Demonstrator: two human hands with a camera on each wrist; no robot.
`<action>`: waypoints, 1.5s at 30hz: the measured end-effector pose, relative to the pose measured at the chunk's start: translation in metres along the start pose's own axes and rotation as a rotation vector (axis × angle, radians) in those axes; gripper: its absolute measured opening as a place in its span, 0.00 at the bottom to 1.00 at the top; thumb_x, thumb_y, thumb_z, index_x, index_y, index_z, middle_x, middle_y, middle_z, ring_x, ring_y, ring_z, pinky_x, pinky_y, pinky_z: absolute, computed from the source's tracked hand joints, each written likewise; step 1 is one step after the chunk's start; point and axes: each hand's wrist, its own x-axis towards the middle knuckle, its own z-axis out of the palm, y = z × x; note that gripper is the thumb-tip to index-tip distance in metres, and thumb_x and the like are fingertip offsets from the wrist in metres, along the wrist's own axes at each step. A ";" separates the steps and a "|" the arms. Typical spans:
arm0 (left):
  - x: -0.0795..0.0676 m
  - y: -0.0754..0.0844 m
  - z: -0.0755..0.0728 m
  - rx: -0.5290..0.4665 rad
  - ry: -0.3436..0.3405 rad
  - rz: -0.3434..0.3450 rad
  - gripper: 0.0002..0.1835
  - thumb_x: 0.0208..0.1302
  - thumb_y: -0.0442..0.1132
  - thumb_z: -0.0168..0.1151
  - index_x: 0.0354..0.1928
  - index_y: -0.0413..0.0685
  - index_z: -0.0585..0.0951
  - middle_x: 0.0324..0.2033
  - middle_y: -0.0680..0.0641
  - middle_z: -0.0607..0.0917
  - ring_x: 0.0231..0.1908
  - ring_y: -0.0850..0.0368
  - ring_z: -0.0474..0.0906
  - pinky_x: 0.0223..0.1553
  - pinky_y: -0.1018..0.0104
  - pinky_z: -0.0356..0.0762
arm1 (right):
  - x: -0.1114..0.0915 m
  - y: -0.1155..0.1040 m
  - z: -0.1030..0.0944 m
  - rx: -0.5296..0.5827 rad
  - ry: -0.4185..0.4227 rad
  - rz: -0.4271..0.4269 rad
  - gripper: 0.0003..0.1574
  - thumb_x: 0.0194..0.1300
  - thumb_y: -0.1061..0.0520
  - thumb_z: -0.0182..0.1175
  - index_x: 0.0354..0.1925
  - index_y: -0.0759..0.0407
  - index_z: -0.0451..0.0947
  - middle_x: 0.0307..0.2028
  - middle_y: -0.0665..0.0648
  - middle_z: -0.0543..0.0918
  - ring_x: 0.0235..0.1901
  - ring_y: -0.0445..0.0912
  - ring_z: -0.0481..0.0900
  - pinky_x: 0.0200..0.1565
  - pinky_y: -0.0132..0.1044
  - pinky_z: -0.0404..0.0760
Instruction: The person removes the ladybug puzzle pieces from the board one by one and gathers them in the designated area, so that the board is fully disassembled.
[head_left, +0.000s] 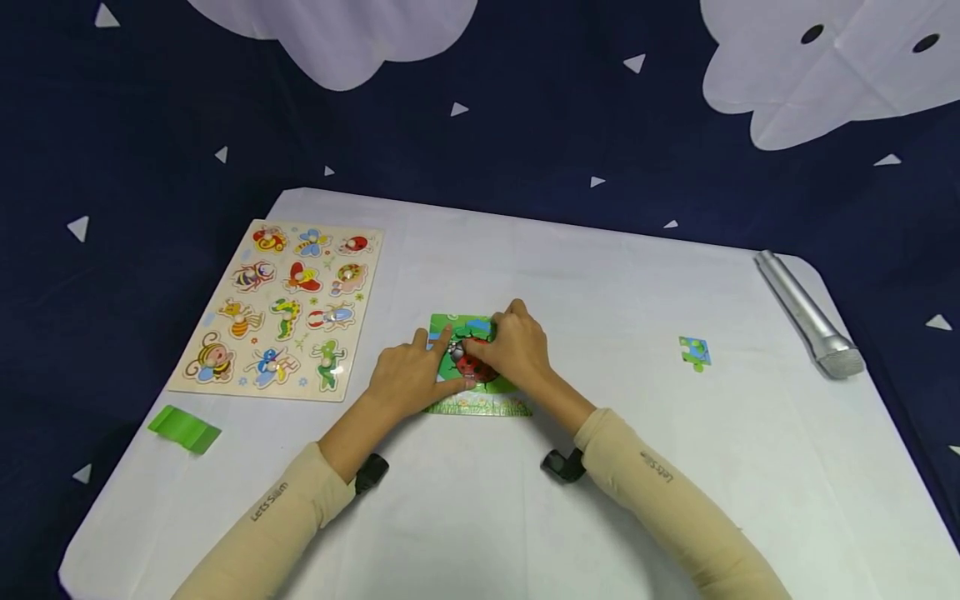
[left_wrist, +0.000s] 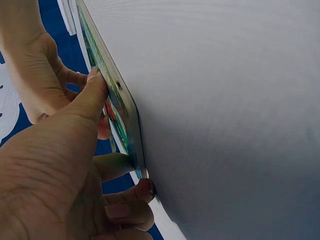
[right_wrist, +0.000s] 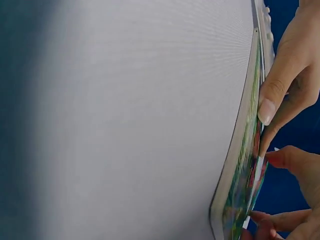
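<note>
A small ladybug jigsaw puzzle [head_left: 480, 406] in a flat tray lies on the white table, with grass and flowers along its near edge. My left hand [head_left: 405, 379] presses on its left part, thumb and index finger spread over the picture. From the right, my right hand [head_left: 522, 346] pinches a puzzle piece [right_wrist: 259, 170] between thumb and fingers. White edges of this piece show slightly raised and tilted above the tray in the right wrist view. The fingers hide much of the picture's upper right. One loose puzzle piece [head_left: 695, 353], blue and green, lies farther right.
A wooden insect peg puzzle [head_left: 281, 312] lies at the back left, with a creased green strip [head_left: 184, 429] in front of it. Near the right edge is a silver microphone-shaped object [head_left: 810, 317]. A dark blue patterned cloth [head_left: 525, 150] hangs behind the table.
</note>
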 end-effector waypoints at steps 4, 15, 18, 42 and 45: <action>0.001 0.002 -0.001 -0.002 -0.027 0.000 0.52 0.58 0.76 0.55 0.74 0.47 0.64 0.49 0.35 0.80 0.17 0.55 0.69 0.15 0.65 0.67 | -0.001 0.003 -0.009 0.008 -0.013 0.011 0.32 0.54 0.41 0.73 0.42 0.69 0.85 0.39 0.62 0.75 0.26 0.49 0.75 0.29 0.41 0.80; 0.003 -0.001 0.000 -0.080 -0.056 -0.026 0.52 0.57 0.76 0.55 0.75 0.48 0.64 0.53 0.34 0.78 0.22 0.52 0.74 0.18 0.62 0.71 | -0.015 0.051 -0.043 -0.009 0.021 0.081 0.36 0.52 0.43 0.73 0.47 0.70 0.83 0.41 0.62 0.74 0.30 0.53 0.76 0.34 0.47 0.79; 0.003 -0.002 -0.001 -0.085 -0.063 -0.028 0.53 0.57 0.76 0.55 0.75 0.48 0.63 0.53 0.34 0.78 0.21 0.53 0.73 0.17 0.63 0.69 | -0.020 0.072 -0.055 -0.025 0.033 0.113 0.36 0.53 0.43 0.72 0.47 0.71 0.82 0.41 0.64 0.74 0.30 0.54 0.75 0.33 0.48 0.78; 0.000 -0.001 -0.001 -0.091 -0.047 -0.009 0.52 0.57 0.75 0.57 0.74 0.46 0.64 0.52 0.34 0.79 0.19 0.55 0.71 0.15 0.64 0.67 | -0.052 0.172 -0.108 -0.093 0.010 0.276 0.37 0.57 0.44 0.70 0.51 0.73 0.79 0.43 0.67 0.70 0.32 0.57 0.72 0.31 0.48 0.72; 0.001 -0.001 -0.001 -0.092 -0.044 -0.011 0.52 0.57 0.74 0.58 0.74 0.46 0.64 0.53 0.34 0.79 0.20 0.54 0.72 0.16 0.63 0.68 | -0.051 0.177 -0.108 -0.085 -0.018 0.283 0.37 0.57 0.44 0.70 0.52 0.73 0.79 0.44 0.67 0.70 0.34 0.57 0.72 0.31 0.47 0.71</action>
